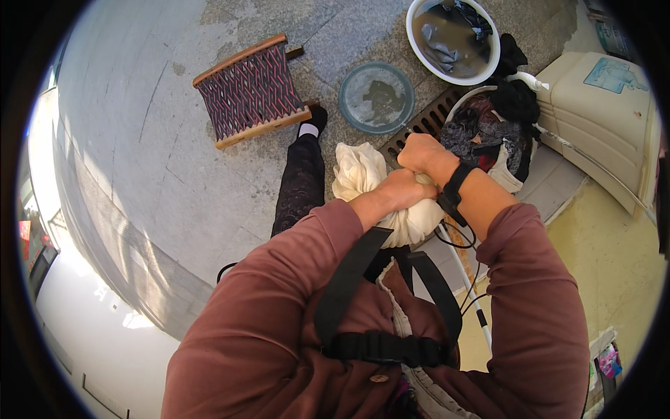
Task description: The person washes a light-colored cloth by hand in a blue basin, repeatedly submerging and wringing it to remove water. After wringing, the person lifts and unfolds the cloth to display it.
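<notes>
A bunched, twisted cream cloth point(358, 170) hangs between my hands in front of my body. My left hand point(403, 189) is closed around its middle, with folds bulging out on both sides of the fist. Just above and to the right, my right hand point(425, 153) is a fist against the cloth, its fingers turned away from view. Beyond the hands a round blue-green basin point(347, 102) with a little cloudy water stands on the floor. To their right is a tub piled with dark wet-looking clothes point(479, 128).
A white basin point(413, 31) of murky water holds dark clothing at the top. A low wooden stool with a woven cord seat point(254, 91) stands left of my foot. A slotted drain grate point(432, 115) crosses the floor. A beige plastic-bodied appliance point(602, 120) is at the right.
</notes>
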A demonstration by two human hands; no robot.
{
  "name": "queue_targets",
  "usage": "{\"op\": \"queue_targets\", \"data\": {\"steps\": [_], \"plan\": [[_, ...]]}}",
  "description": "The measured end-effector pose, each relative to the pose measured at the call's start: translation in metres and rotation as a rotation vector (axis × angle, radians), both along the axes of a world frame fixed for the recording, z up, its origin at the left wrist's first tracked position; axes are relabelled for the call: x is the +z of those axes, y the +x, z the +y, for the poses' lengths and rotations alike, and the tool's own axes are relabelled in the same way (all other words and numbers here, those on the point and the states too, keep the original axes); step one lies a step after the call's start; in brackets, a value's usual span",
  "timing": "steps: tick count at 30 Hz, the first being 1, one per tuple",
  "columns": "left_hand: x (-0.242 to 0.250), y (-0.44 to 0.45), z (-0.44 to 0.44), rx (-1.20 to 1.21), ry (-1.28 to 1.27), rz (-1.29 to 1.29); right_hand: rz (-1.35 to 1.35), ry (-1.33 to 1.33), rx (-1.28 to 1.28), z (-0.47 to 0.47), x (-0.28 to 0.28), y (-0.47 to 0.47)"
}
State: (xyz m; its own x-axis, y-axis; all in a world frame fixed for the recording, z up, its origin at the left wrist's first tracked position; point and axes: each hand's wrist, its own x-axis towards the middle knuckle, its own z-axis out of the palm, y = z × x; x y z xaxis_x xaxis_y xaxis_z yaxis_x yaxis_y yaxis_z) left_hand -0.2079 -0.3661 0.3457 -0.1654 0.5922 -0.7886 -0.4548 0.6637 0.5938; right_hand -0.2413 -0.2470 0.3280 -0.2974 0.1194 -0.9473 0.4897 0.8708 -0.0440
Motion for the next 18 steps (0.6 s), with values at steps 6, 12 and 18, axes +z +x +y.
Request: {"op": "queue_targets", "data": {"steps": [6,12,18], "plan": [[0.011,-0.01,0.0,-0.075,-0.042,0.027,-0.014,-0.036,0.029,0.001,-0.003,-0.003],[0.016,-0.008,0.0,-0.077,-0.034,0.014,-0.023,-0.041,0.004,0.004,-0.007,0.003],[0.011,0.003,0.008,-0.094,-0.033,0.059,0.01,0.021,-0.092,0.01,0.001,0.013]]}}
